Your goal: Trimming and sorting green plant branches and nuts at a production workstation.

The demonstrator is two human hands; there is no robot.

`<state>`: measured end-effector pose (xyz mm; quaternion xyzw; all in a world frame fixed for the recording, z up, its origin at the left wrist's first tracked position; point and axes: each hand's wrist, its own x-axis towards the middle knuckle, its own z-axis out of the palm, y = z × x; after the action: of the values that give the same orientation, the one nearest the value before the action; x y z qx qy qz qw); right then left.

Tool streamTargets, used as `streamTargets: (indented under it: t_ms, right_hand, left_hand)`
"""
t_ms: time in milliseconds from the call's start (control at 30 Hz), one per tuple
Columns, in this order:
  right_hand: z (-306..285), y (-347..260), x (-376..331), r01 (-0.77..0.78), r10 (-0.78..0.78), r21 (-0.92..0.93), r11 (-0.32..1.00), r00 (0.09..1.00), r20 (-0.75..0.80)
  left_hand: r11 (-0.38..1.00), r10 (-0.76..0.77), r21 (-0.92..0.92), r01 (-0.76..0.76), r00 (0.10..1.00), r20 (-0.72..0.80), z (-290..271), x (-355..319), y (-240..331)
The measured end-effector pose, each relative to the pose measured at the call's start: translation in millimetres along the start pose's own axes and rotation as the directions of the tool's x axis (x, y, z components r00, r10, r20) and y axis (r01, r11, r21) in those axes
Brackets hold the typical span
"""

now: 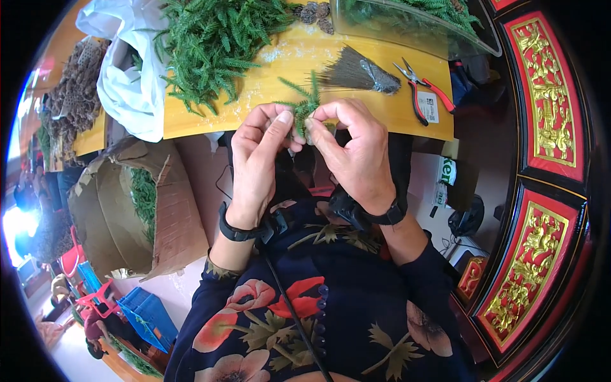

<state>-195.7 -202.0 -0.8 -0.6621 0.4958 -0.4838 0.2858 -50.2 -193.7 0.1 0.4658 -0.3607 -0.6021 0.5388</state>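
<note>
Between my two hands, just off the table's near edge, is a small green artificial pine sprig (304, 108) with its needled tips pointing away from me. My left hand (262, 137) pinches its left side between thumb and fingers. From the right, my right hand (352, 137) closes thumb and forefinger on the lower part of the sprig. Whether a thin wire is also between the fingers is too small to tell. A fan of thin dark wires (356, 71), bundled in clear plastic, lies just beyond my right hand. Red-handled pliers (415, 81) rest to its right.
A heap of green pine sprigs (219, 44) covers the yellow table's (280, 79) far left, beside a white plastic bag (130, 76). Pine cones (313, 14) and a clear bin (426, 35) stand at the back. An open cardboard box (130, 210) is on the floor at left.
</note>
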Motion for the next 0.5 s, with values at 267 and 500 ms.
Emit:
streamTargets:
  t_ms: [267,500]
  right_hand:
    - [0,6,-1,0.150,-0.150,-0.114,0.982,0.989,0.015]
    - [-3,-3,-9,0.125,-0.113,-0.161,0.979,0.990,0.081]
  left_hand:
    - [0.962,-0.171,-0.203,0.180,0.983,0.061,-8,1,-8]
    - [0.850,-0.328,-0.420,0.318,0.943,0.052,-14,3,-7]
